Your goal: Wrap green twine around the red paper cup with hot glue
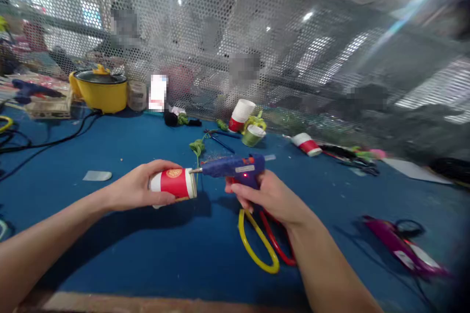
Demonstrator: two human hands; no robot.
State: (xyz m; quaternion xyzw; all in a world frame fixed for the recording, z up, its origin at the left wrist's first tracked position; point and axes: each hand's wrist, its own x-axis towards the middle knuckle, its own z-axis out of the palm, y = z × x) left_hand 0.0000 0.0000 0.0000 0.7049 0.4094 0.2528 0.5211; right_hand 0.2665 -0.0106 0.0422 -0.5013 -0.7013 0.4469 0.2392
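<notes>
A red and white paper cup [175,183] lies sideways in my left hand [141,187], whose fingers and thumb wrap round it; its rim end faces right. My right hand [270,195] grips a blue glue gun [235,166], with a red light showing on its side. The metal nozzle of the gun points left and meets the cup at its rim, or sits just in front of it. Below my right hand are a yellow loop [259,244] and a red loop [276,239] on the blue table [205,264].
A yellow pot [102,89] and another glue gun [36,90] stand at the back left. Stacked cups [241,115], a green cup [253,135] and pliers [222,142] lie at the back. A purple tool [402,247] is at the right. Perforated metal [205,39] rises behind.
</notes>
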